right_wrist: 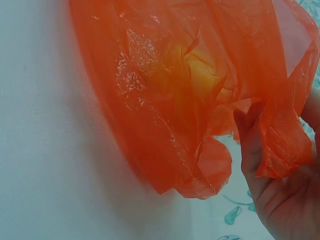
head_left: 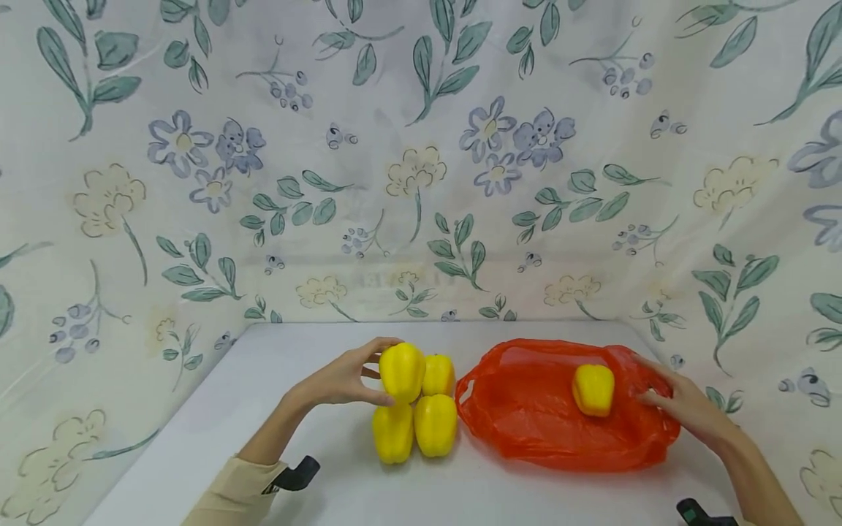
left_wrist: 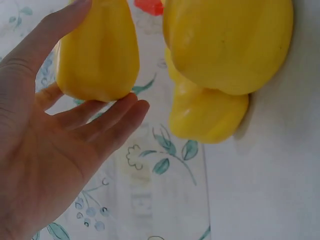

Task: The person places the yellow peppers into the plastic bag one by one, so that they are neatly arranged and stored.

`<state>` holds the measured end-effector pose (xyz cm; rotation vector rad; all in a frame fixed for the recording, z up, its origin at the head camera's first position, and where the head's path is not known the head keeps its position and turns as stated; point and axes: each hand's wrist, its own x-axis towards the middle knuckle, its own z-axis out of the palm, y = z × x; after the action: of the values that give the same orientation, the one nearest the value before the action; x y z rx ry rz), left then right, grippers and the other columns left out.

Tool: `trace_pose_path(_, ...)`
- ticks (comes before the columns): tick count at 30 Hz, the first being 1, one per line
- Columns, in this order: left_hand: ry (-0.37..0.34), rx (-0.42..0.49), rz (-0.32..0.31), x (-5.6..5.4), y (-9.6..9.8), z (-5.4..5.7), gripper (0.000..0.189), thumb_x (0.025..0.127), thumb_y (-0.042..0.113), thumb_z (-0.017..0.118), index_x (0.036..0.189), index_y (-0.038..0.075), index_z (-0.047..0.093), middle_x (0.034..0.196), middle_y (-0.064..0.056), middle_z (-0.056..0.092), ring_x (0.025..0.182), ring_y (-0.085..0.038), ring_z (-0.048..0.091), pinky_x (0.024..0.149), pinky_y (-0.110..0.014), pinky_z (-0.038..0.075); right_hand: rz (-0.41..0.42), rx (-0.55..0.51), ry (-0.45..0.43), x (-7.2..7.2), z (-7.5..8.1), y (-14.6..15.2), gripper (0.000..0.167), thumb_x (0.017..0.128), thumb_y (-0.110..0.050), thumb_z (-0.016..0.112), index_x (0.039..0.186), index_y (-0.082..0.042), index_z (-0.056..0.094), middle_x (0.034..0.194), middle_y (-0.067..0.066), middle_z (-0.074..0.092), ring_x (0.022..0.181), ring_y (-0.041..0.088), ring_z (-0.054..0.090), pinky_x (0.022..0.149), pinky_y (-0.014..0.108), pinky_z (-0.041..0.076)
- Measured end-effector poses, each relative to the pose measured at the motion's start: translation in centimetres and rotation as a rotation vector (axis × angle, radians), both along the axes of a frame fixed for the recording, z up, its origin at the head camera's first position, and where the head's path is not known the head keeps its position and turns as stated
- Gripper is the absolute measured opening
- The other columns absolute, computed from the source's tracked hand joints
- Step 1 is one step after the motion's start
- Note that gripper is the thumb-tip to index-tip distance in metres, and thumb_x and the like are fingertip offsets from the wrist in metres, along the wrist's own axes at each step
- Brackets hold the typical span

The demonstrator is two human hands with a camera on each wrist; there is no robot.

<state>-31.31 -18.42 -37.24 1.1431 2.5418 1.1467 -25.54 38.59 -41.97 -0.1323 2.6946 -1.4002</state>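
My left hand holds a yellow bell pepper between thumb and fingers, above the other peppers. Three more sit close together beside and below it: one behind, one at front left and one at front right. To their right a red plastic bag lies spread with its mouth open. Another yellow bell pepper rests in it and glows through the film in the right wrist view. My right hand grips the bag's right edge, thumb and fingers on either side of the film.
Everything lies on a white table. A floral curtain hangs behind and along both sides of it. Black wrist devices are worn on both forearms, the right one at the bottom edge.
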Motion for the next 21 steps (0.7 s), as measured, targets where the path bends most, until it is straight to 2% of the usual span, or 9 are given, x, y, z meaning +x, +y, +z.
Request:
trace_pose_path(5, -0.003, 0.007, -0.025, -0.3, 2.1, 0.5, 0.085, 0.078, 0.031, 0.083, 0.148, 0.027, 0.034, 0.148, 0.006, 0.045, 0.129, -0.023, 0.052, 0.100, -0.036, 0.052, 0.014, 0.010, 0.022, 0.0, -0.1, -0.1, 0.078, 0.097, -0.030, 0.058, 0.157, -0.008, 0.014, 0.154, 0.034, 0.021, 0.129, 0.050, 0.037, 0.082, 0.037, 0.060)
trace_pose_path(12, 0.005, -0.052, -0.031, -0.6, 4.8, 1.4, 0.086, 0.076, 0.038, 0.083, 0.147, 0.034, 0.035, 0.145, 0.016, 0.046, 0.129, -0.013, 0.052, 0.105, -0.034, 0.049, 0.020, 0.015, 0.025, -0.3, -0.2, -0.3, 0.078, 0.097, -0.031, 0.058, 0.157, -0.008, 0.013, 0.154, 0.033, 0.022, 0.129, 0.051, 0.037, 0.082, 0.036, 0.060)
trace_pose_path(16, 0.031, -0.063, -0.073, -1.0, 6.4, 1.9, 0.086, 0.077, 0.039, 0.083, 0.148, 0.032, 0.034, 0.146, 0.015, 0.045, 0.129, -0.013, 0.052, 0.105, -0.030, 0.048, 0.024, 0.019, 0.021, -0.3, -0.3, -0.1, 0.078, 0.098, -0.031, 0.057, 0.157, -0.008, 0.012, 0.154, 0.034, 0.022, 0.127, 0.050, 0.039, 0.081, 0.037, 0.060)
trace_pose_path(21, 0.068, -0.071, -0.117, -1.2, 8.2, 2.0, 0.086, 0.077, 0.040, 0.082, 0.148, 0.031, 0.034, 0.143, 0.013, 0.049, 0.128, -0.014, 0.053, 0.106, -0.032, 0.047, 0.017, 0.019, 0.016, -0.2, -0.3, 0.0, 0.078, 0.097, -0.031, 0.058, 0.157, -0.006, 0.013, 0.152, 0.035, 0.023, 0.122, 0.043, 0.047, 0.079, 0.035, 0.061)
